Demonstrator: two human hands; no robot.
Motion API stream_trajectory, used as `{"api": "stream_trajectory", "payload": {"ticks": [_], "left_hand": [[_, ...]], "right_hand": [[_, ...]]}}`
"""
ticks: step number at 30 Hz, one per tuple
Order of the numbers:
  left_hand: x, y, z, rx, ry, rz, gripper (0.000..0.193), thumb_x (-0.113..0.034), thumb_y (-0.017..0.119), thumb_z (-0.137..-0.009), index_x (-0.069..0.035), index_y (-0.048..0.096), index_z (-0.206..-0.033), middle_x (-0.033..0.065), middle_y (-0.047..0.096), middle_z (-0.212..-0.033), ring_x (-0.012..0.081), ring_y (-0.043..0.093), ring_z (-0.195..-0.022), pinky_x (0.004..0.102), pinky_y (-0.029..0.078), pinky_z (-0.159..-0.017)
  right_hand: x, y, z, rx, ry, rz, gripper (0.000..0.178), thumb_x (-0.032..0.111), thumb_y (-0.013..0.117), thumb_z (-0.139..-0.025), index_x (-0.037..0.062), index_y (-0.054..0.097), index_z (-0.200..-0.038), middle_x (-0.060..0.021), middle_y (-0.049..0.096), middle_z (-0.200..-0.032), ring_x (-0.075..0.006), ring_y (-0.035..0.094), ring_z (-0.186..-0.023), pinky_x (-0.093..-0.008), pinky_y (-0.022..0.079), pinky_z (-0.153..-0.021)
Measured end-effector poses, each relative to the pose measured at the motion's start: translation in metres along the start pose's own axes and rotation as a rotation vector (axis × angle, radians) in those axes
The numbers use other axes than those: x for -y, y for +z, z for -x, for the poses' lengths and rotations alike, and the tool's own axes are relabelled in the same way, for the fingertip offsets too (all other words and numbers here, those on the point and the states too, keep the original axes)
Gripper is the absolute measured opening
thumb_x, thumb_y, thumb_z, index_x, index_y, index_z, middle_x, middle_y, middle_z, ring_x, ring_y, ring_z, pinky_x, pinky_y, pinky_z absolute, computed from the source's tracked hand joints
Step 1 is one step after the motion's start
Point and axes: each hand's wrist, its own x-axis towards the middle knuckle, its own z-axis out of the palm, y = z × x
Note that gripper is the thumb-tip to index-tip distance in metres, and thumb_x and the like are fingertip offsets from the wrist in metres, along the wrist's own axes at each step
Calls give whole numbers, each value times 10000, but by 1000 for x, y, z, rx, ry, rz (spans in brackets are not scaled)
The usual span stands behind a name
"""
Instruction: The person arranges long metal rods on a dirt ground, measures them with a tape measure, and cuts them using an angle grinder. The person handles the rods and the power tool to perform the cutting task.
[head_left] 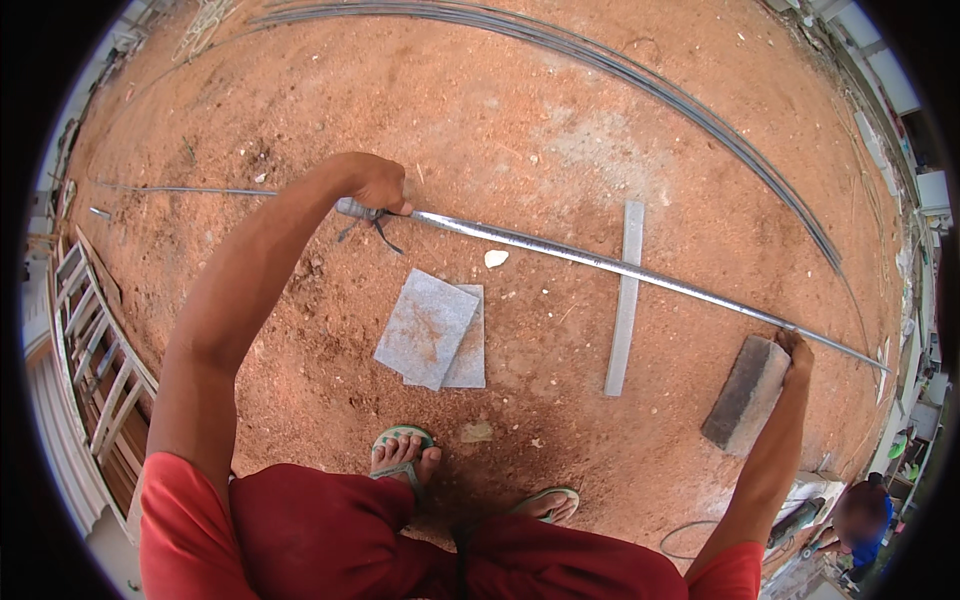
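Observation:
A long shiny metal pipe (pixel 540 244) runs across in front of me, slanting down toward the right. My left hand (pixel 380 185) is closed round its left end, where there is a grey wrapped part with dark loose strips (pixel 383 236). Farther right, my right hand (pixel 797 350) has its fingers curled at the pipe, close to its right end. That hand is right beside the far corner of a dark grey block (pixel 745 395), and how far it touches the block is hard to tell. The pipe passes over a flat grey strip (pixel 622 330).
Two overlapping grey tiles (pixel 428 325) lie on the reddish dirt before my sandalled feet (pixel 405 455). Long thin rods (pixel 640 70) curve along the far side. A ladder-like frame (pixel 95 350) is at left. Another person (pixel 865 520) is at the lower right.

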Motion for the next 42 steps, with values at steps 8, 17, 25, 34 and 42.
{"api": "stream_trajectory", "payload": {"ticks": [8, 17, 25, 34, 42], "left_hand": [[5, 31, 45, -82, 92, 205, 479, -493, 633, -984, -67, 781, -822, 71, 711, -726, 199, 646, -718, 414, 479, -683], [-23, 85, 62, -2, 347, 328, 564, -607, 654, -945, -53, 763, -925, 43, 673, -755, 192, 614, -750, 402, 476, -685], [-122, 116, 59, 23, 483, 356, 700, -654, 575, -974, 24, 741, -1022, 133, 693, -849, 237, 648, -844, 423, 509, -727], [-173, 140, 59, 5, 540, 394, 885, -729, 363, -1012, 82, 707, -1088, 215, 676, -878, 307, 657, -884, 451, 527, -804], [-181, 177, 65, -135, 702, 645, 940, -739, 239, -1023, 83, 666, -1182, 230, 649, -973, 322, 623, -1020, 455, 479, -966]], "right_hand": [[-12, -1, -13, -2, 50, -206, 326, 200, 587, -1047, -66, 598, -1235, -194, 702, -1138, -288, 714, -977, -421, 633, -814], [-7, -38, -19, 104, -185, -336, 366, 289, 563, -1067, -2, 589, -1287, -148, 662, -1200, -262, 652, -1064, -401, 563, -975], [39, -10, 103, 135, -206, -656, 353, 347, 484, -1100, 39, 526, -1267, -111, 631, -1137, -255, 600, -1074, -440, 481, -1034], [-30, 144, 337, 409, -150, -628, 313, 389, 483, -1093, 96, 575, -1030, -62, 638, -898, -249, 652, -875, -437, 558, -856], [-134, 220, 434, 802, 5, -390, 421, 383, 462, -1102, -2, 633, -1083, -140, 709, -970, -252, 702, -926, -432, 598, -851]]}}
